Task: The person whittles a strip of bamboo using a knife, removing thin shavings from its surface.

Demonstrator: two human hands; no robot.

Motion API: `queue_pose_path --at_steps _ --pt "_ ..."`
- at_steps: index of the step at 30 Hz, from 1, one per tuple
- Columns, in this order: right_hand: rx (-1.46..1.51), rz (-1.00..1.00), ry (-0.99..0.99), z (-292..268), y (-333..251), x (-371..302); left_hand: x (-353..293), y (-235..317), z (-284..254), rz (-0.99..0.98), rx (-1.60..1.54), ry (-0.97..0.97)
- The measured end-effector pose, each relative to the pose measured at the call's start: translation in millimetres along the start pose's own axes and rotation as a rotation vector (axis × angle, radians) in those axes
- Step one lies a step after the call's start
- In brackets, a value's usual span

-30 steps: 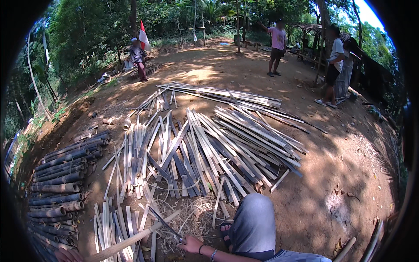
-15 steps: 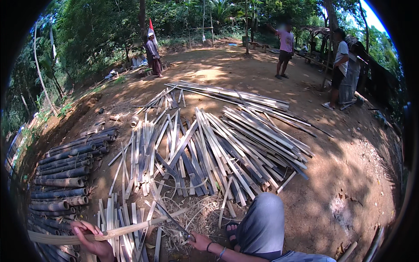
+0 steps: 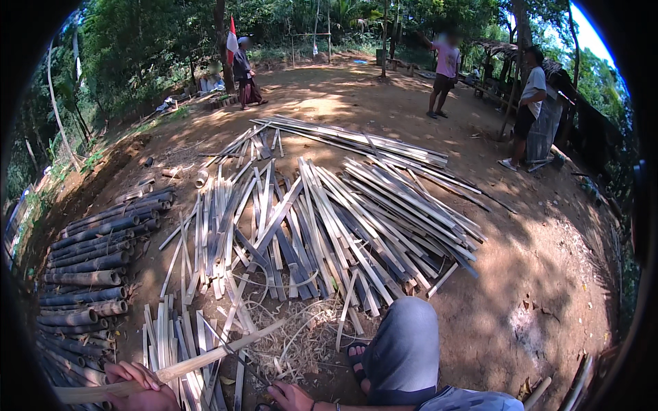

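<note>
My left hand (image 3: 137, 388), at the lower left, is closed round a pale split-bamboo strip (image 3: 205, 359). The strip slants up to the right, its free end over a heap of curled shavings (image 3: 301, 335). My right hand (image 3: 291, 396), low in the middle, is closed on a long knife; its handle is mostly hidden by my fingers. The thin dark blade (image 3: 236, 351) points up and left, passing by the strip; whether they touch I cannot tell. Beneath the strip lie several more cut bamboo slats (image 3: 164, 335).
A wide pile of split bamboo slats (image 3: 329, 226) spreads ahead. Dark bamboo poles (image 3: 82, 278) are stacked at the left. My bent knee (image 3: 404, 342) is beside my right arm. Three people stand farther off, one near a red-and-white flag (image 3: 232, 48); a roofed shelter (image 3: 493, 51) is at the back right.
My right hand with the knife has come down and left. The left fingers have closed more fully round the strip. The person by the flag has turned and stepped.
</note>
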State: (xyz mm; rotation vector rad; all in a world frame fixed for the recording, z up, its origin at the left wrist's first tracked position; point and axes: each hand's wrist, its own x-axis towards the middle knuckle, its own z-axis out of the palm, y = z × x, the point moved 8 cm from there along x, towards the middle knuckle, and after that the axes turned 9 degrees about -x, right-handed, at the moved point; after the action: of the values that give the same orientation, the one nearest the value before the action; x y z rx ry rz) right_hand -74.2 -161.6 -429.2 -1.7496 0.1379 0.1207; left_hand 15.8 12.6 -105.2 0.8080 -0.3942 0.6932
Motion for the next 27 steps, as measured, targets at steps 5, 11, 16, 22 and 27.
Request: queue_pose_path --at_steps 5,11,16,22,27 --pt "-0.112 0.166 0.15 -20.2 46.8 8.1 -5.7 -0.1 20.7 0.008 -0.069 -0.085" --pt "-0.059 0.06 0.05 -16.1 -3.4 5.8 -5.0 18.9 41.5 0.088 -0.163 -0.411" --pt "-0.022 0.067 0.096 -35.6 3.3 6.9 2.0 32.9 33.1 0.161 -0.016 -0.365" --pt "-0.174 -0.081 0.186 -27.9 -25.4 -13.0 4.6 38.6 7.7 0.263 0.156 -0.331" --pt "-0.195 -0.134 0.108 -15.0 -41.1 -14.4 9.2 47.7 -9.6 0.274 0.219 -0.216"
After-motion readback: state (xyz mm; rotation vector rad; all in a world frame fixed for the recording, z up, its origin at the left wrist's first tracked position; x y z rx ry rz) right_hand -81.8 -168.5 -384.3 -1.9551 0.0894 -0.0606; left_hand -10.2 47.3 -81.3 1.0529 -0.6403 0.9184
